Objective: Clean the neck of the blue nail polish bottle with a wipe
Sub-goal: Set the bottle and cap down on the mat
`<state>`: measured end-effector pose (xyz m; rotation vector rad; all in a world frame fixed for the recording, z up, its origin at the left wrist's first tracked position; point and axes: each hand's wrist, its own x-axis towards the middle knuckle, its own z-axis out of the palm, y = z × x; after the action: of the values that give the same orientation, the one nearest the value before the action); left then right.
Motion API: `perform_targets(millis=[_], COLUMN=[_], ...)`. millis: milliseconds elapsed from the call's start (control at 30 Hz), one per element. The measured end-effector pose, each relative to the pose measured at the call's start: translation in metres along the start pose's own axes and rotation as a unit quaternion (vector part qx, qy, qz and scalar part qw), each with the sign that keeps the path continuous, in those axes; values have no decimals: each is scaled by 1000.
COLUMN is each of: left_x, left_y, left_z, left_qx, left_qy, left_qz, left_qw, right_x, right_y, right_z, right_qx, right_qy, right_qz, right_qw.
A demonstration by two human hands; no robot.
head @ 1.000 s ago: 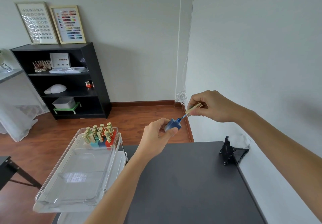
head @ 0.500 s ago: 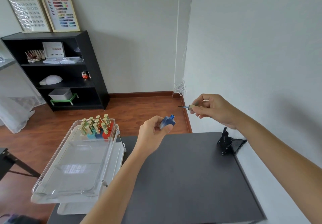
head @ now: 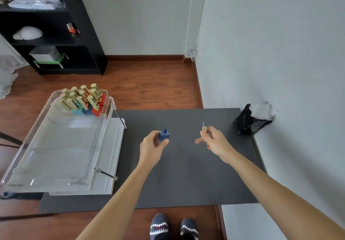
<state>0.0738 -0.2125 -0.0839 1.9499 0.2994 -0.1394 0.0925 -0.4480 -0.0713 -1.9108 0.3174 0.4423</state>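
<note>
left hand (head: 152,146) pinches the open blue bottle (head: 164,135) upright; right hand (head: 214,140) pinches the brush cap (head: 203,127), brush up, above the mat (head: 186,174). no legible writing.

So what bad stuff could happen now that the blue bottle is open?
The open blue bottle sits in the left hand with no cap, so tipping it might spill polish onto the dark mat. The brush in the right hand may drip or smear. The white wipe lies far off by the wall, and both hands are full.
</note>
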Motion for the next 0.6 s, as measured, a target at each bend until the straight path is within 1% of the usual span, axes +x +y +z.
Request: perform_targets(millis=[133,300,467,600], left_x=[11,24,30,33], left_y=[-28,-52,-70,-79], left_z=[15,28,34,35], left_qx=[25,33,44,53], left_qy=[15,20,45,57], left_qz=[-21,-45,-34,-33], left_qw=[999,998,997,996], right_x=[15,32,46,52], right_y=[30,53,67,75], right_z=[18,36,48,51], right_qx=[-47,-98,-128,-163], right_qy=[65,89,120,129], right_qz=[-20,-54,-64,-97], right_qw=[997,990,982,973])
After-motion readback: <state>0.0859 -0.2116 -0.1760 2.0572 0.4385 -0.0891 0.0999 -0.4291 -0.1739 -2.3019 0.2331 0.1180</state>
